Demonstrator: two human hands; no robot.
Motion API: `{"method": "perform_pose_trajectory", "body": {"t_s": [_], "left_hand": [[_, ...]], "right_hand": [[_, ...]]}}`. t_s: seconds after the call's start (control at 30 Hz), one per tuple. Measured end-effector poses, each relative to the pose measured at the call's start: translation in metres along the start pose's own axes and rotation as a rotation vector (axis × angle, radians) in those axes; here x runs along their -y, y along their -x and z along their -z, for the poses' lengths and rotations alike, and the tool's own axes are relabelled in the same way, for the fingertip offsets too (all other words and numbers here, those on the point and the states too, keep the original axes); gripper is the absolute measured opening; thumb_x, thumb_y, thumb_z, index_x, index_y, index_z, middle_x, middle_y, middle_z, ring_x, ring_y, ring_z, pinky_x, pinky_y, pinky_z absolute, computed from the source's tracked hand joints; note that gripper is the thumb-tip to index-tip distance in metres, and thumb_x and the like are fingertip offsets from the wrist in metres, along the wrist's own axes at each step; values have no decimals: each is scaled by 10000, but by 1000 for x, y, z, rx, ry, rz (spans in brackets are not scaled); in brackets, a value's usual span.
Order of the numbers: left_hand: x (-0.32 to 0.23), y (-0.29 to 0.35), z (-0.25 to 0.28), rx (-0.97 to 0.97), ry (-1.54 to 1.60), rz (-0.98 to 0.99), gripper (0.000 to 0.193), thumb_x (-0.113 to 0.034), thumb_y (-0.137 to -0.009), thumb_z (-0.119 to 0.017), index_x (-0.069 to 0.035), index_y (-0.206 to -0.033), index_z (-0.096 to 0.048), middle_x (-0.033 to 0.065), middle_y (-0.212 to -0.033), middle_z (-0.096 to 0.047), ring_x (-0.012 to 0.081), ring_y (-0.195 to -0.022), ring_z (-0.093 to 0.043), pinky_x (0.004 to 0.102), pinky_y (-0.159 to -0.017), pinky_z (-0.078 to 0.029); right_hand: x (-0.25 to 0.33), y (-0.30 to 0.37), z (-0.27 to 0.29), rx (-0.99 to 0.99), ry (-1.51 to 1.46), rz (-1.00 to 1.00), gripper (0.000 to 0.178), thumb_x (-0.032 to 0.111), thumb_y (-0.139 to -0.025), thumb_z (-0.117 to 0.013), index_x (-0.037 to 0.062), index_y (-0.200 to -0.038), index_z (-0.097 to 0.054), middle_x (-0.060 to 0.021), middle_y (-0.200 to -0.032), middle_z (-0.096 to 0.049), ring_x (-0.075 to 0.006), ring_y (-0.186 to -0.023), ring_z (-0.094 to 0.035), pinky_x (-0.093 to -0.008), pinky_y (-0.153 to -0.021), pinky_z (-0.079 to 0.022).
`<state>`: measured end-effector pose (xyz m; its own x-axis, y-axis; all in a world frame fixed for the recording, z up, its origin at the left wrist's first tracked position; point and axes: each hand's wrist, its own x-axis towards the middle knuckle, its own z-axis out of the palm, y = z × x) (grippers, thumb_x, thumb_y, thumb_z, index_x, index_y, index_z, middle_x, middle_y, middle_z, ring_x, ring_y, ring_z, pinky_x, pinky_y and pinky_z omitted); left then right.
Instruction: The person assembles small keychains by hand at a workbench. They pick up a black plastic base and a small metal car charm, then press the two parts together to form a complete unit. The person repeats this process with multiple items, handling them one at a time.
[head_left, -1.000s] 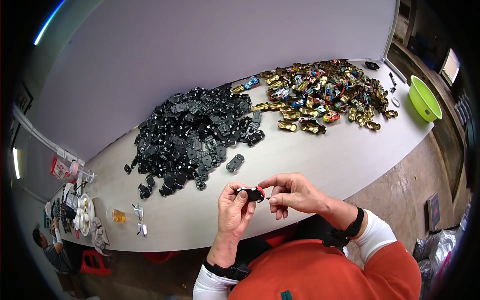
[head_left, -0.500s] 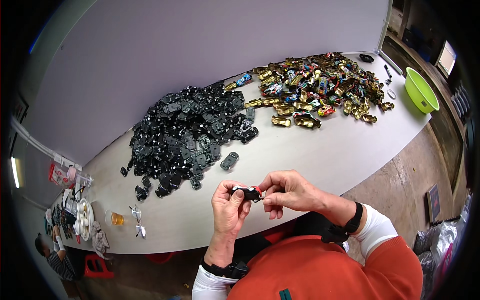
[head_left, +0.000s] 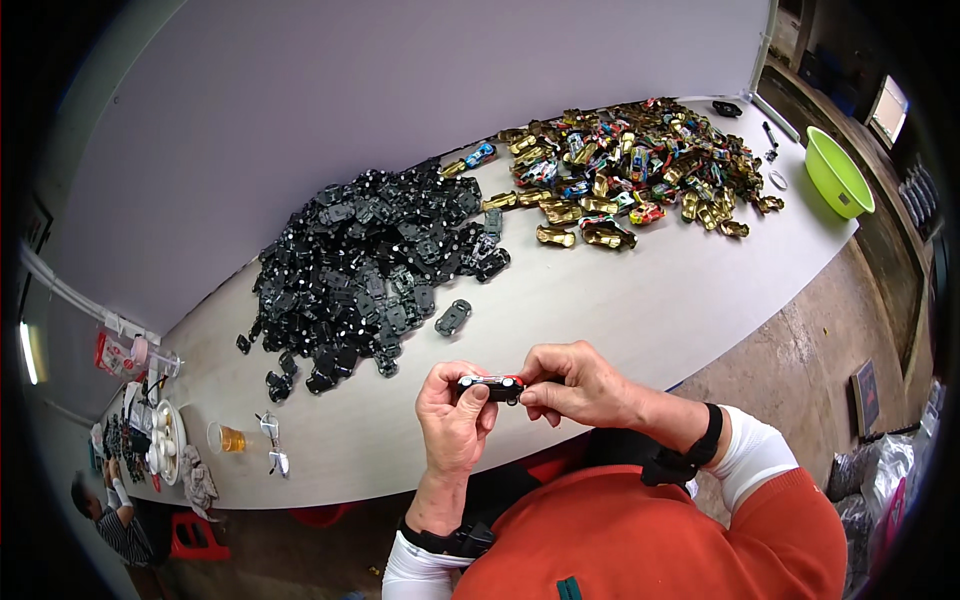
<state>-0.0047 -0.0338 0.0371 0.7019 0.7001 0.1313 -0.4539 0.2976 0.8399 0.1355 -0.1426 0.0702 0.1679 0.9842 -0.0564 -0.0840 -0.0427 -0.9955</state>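
A small toy car (head_left: 493,387) with a black underside, white wheels and some red at its right end is held between my two hands, above the table's front edge. My left hand (head_left: 453,412) grips its left end, the thumb pressed along the black side. At the right end, the bent fingers of my right hand (head_left: 568,385) pinch it. Beyond my hands, a single dark toy car chassis (head_left: 453,317) lies apart from a large heap of black chassis (head_left: 350,270). Farther right is a heap of gold and multicoloured car shells (head_left: 640,165).
A green bowl (head_left: 838,175) stands at the table's right end. To the left are a cup of amber drink (head_left: 230,438), glasses (head_left: 273,445), a cloth (head_left: 199,478) and a white tray (head_left: 180,440). A co-worker (head_left: 115,520) sits at the far left. A pale wall backs the table.
The toy car has turned slightly and lies more level, showing more of its wheeled side. My right fingers have closed in nearer its right end. The view has shifted a little.
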Motion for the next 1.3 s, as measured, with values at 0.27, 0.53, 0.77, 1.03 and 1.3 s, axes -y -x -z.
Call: {"method": "perform_pose_trajectory", "body": {"t_s": [0.27,0.53,0.77,1.03,1.3], "left_hand": [[2,0,2,-163,71,144,139,-27,-839,-602,-42,-865,-467,44,-695,-519,76,-428,-440,179,-347,-326],[2,2,-2,-184,-97,86,156,20,-815,-614,-33,-864,-476,31,-688,-526,67,-440,-453,184,-354,-331],[22,0,-15,-162,-132,-87,214,-32,-805,-651,-7,-1003,-575,12,-811,-582,94,-706,-557,224,-615,-469],[14,5,5,133,-196,197,137,-63,-889,-534,-27,-1021,-544,37,-776,-561,84,-629,-531,196,-512,-429],[-3,4,9,331,-503,169,122,26,-846,-541,18,-954,-599,21,-840,-544,92,-763,-511,209,-697,-423]], "right_hand": [[-11,-5,5,20,-156,6,109,12,-862,-532,-30,-961,-553,-59,-677,-598,-61,-519,-529,-194,-443,-426],[-26,-9,1,-93,128,40,86,45,-882,-518,-11,-936,-555,-36,-662,-593,-48,-492,-495,-187,-427,-384],[-37,-6,-8,92,-115,-138,70,68,-879,-525,30,-843,-570,1,-653,-553,-56,-534,-490,-195,-479,-409],[-12,-2,24,43,-221,-124,109,92,-834,-609,-7,-880,-605,-12,-670,-553,-62,-549,-483,-195,-483,-399],[-5,1,26,138,-164,-225,173,86,-791,-669,-31,-892,-592,-40,-667,-588,-69,-513,-535,-183,-422,-386]]}}
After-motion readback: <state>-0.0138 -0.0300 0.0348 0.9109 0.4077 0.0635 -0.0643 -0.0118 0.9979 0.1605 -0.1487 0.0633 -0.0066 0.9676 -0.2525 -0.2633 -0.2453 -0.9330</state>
